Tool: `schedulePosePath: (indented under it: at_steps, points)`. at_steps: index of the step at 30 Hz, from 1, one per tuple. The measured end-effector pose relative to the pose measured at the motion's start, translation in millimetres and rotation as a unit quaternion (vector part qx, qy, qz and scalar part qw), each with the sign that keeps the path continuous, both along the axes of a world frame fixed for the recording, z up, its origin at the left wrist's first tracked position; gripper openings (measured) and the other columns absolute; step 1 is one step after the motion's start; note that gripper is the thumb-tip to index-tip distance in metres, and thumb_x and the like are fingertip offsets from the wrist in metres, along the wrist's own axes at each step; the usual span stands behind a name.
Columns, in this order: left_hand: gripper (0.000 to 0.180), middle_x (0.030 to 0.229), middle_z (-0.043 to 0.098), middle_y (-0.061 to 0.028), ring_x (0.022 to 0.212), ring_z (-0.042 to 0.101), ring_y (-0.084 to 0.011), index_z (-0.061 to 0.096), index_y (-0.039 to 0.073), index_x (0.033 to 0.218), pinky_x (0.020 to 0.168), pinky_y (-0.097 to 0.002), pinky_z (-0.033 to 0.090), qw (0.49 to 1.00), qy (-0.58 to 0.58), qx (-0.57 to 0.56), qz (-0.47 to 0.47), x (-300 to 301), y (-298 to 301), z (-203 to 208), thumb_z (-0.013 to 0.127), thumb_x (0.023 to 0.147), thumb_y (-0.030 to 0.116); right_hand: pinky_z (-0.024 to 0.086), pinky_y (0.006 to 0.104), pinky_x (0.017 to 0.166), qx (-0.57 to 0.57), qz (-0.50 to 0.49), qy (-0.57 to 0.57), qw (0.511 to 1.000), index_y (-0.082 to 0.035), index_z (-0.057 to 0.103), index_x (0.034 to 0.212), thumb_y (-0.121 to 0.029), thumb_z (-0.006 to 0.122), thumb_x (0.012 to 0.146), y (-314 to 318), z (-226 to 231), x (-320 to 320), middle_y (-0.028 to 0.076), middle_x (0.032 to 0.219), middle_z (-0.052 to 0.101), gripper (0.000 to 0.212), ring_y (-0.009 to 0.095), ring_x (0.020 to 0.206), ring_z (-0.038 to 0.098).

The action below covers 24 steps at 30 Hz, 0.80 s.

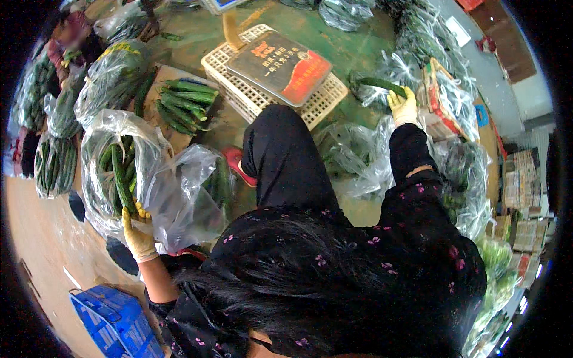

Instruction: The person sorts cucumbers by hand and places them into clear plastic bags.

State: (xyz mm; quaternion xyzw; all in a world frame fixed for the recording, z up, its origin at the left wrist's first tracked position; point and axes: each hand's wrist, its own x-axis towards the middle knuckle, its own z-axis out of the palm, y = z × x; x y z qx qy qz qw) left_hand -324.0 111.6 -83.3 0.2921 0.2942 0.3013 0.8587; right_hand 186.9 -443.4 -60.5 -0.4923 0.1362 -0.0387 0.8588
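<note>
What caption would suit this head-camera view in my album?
Gloved left hand grips one cucumber, gloved right hand a second cucumber, cream plastic crate ahead.

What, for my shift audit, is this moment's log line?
left hand: holds cucumber at clear bag | right hand: holds another cucumber | both gloved

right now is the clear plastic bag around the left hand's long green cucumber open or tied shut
Open: the clear plastic bag has its mouth spread wide, showing several long green cucumbers inside.
</note>
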Motion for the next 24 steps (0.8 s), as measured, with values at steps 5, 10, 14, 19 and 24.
schedulePosePath:
  at_steps: [5, 10, 14, 19, 24]
  points:
    - [0.036, 0.094, 0.057, -0.0074, 0.079, 0.049, -0.0161, 0.051, 0.000, 0.114, 0.073, -0.0289, 0.039, 0.997, -0.067, -0.007, -0.040, -23, -6, 1, 0.048, 0.091, 0.027, 0.046, 0.0414, 0.079, 0.015, -0.013, 0.041, 0.999, -0.009, 0.055, 0.094, -0.028, 0.060, 0.081, 6, -43, -19, 0.011, 0.094, 0.055, 0.024, 0.029, 0.085, 0.055]
    - [0.035, 0.090, 0.058, -0.0096, 0.076, 0.050, -0.0192, 0.053, 0.000, 0.108, 0.071, -0.0311, 0.039, 1.000, -0.016, 0.014, 0.006, 3, -19, 10, 0.052, 0.089, 0.029, 0.046, 0.0358, 0.082, -0.009, 0.008, 0.032, 0.999, -0.009, 0.057, 0.104, -0.018, 0.064, 0.080, 12, -66, -15, 0.010, 0.099, 0.057, 0.027, 0.024, 0.091, 0.056]
    - [0.042, 0.092, 0.060, -0.0101, 0.076, 0.054, -0.0173, 0.053, -0.001, 0.112, 0.069, -0.0295, 0.043, 0.999, -0.019, 0.029, 0.036, -15, -30, 22, 0.056, 0.086, 0.032, 0.045, 0.0344, 0.085, -0.158, 0.058, -0.061, 0.984, -0.009, 0.052, 0.119, -0.014, 0.065, 0.079, 54, -71, 0, 0.007, 0.115, 0.051, 0.042, 0.024, 0.104, 0.051]
    - [0.042, 0.090, 0.061, -0.0084, 0.071, 0.055, -0.0148, 0.051, -0.001, 0.115, 0.066, -0.0283, 0.043, 0.997, 0.006, 0.045, 0.057, -38, -55, 39, 0.053, 0.088, 0.031, 0.031, 0.0324, 0.100, -0.359, 0.134, -0.167, 0.908, -0.009, 0.058, 0.116, -0.012, 0.066, 0.077, 105, -117, -5, 0.004, 0.123, 0.053, 0.039, 0.019, 0.113, 0.046]
    - [0.044, 0.088, 0.061, -0.0069, 0.070, 0.054, -0.0139, 0.049, -0.002, 0.116, 0.065, -0.0276, 0.043, 0.996, 0.029, 0.061, 0.063, -43, -71, 53, 0.050, 0.089, 0.033, 0.035, 0.0361, 0.098, -0.688, 0.262, -0.254, 0.627, -0.014, 0.054, 0.119, -0.002, 0.058, 0.073, 138, -177, -39, 0.017, 0.128, 0.045, 0.047, 0.032, 0.119, 0.042]
